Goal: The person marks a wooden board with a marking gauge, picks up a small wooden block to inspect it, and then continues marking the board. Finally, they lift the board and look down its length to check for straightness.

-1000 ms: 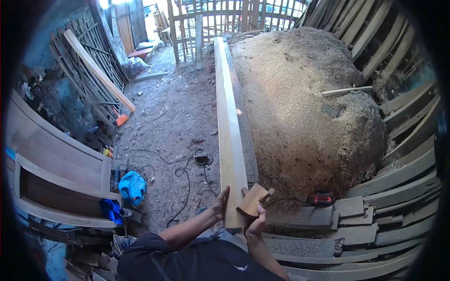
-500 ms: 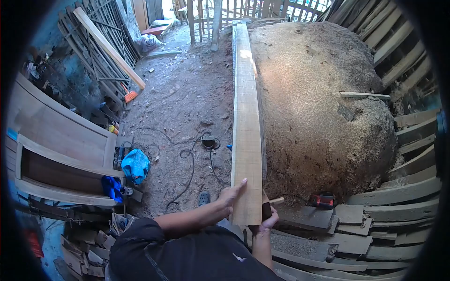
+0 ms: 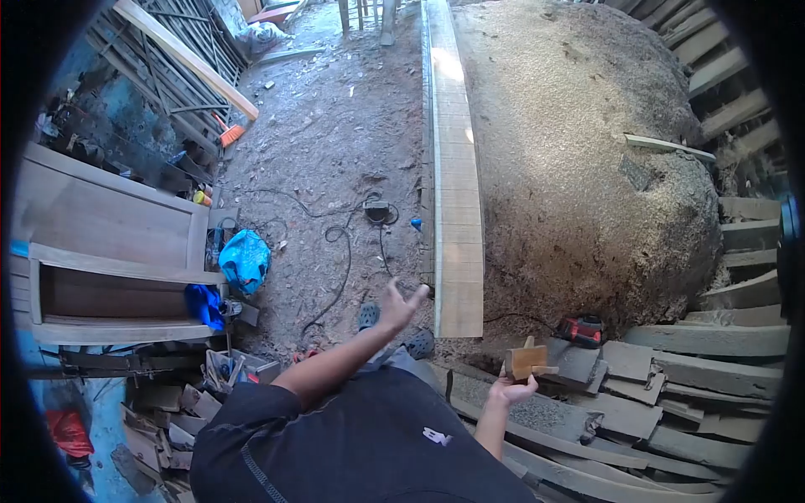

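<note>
A long pale plank [image 3: 459, 226] runs away from me, its near end just ahead of my body. My left hand [image 3: 401, 308] is beside the plank's left edge, fingers spread, with nothing in it. To the right of the near end, my right hand [image 3: 513, 392] grips a wooden marking gauge [image 3: 526, 362], a small block with thin wooden stems sticking out. Part of the gauge is covered by my fingers. Neither hand rests on the plank.
A large sawdust heap [image 3: 579, 159] rises right of the plank. A red and black power tool [image 3: 580, 330] sits near stacked wooden slabs [image 3: 629, 411]. Black cable [image 3: 342, 251] winds over the floor at left. A blue bag [image 3: 244, 261] is beside wooden panels [image 3: 113, 222].
My left hand has let go of the plank and moved off to its left. My right hand has come out from beside the plank, rightward, with the marking gauge. The view has tilted down.
</note>
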Tool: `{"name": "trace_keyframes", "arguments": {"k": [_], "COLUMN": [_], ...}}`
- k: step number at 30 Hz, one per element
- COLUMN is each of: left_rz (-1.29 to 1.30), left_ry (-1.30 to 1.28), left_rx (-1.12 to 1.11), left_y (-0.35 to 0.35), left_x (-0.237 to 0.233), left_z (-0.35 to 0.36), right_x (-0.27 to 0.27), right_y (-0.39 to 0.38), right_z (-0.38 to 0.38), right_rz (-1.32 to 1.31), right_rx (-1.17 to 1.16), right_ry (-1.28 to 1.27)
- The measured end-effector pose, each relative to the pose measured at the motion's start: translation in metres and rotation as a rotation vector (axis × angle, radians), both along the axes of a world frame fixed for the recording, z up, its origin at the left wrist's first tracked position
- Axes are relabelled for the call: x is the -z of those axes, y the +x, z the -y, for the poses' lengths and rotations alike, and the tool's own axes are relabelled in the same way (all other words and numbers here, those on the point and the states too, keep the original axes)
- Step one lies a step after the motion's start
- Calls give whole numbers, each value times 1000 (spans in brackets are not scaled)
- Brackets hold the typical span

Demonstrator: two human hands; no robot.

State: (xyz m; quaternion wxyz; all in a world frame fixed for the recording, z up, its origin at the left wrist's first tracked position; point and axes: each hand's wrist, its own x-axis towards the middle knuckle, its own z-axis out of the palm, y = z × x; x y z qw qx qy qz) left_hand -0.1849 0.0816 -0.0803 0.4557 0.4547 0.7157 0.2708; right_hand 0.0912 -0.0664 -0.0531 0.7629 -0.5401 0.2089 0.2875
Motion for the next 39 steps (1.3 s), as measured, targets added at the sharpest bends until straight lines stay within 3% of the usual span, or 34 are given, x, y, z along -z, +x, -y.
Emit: {"name": "trace_keyframes", "arguments": {"k": [4, 7, 9, 11, 13, 16, 17, 21, 23, 27, 29, 32, 34, 39], "left_rz": [92, 416, 434, 448, 730, 866, 723, 497, 298, 420, 603, 599, 548, 727], "left_ry": [-135, -416, -435, -459, -638, -596, -606, -484, -312, -232, -235, -254, -237, -319], "left_rx": [37, -2, -27, -58, 111, 237, 219, 116, -83, -61, -83, -82, -61, -85], "left_y": [38, 41, 42, 38, 29, 35, 42, 73, 88, 94, 92, 89, 88, 78], "left_x": [4, -33, -18, -10, -21, -56, -28, -12, 5, 7, 11, -13, -3, -1], "left_z": [17, 18, 14, 10, 1, 1, 0, 5, 11, 11, 16, 17, 15, 15], "right_x": [-25, -55, -59, -67, -81, -88, -88, -110, -117, -106, -97, -99, -98, -98], "right_y": [11, 13, 22, 25, 18, 24, 26, 22, 19, 28, 29, 25, 25, 23], "right_z": [-2, -9, -7, -9, -12, -17, -16, -20, -14, 5, 16, 31, 37, 46], "right_rz": [62, 65, 56, 37, 82, 92, 82, 97, 100, 50, 50, 62, 79, 59], "right_rx": [-4, -37, -239, -233, -227, -186, -187, -245, -265, -311, -291, -285, -287, -281], "right_ry": [228, 386, 567, 569, 582, 576, 630, 661, 670, 611, 611, 606, 609, 531]}}
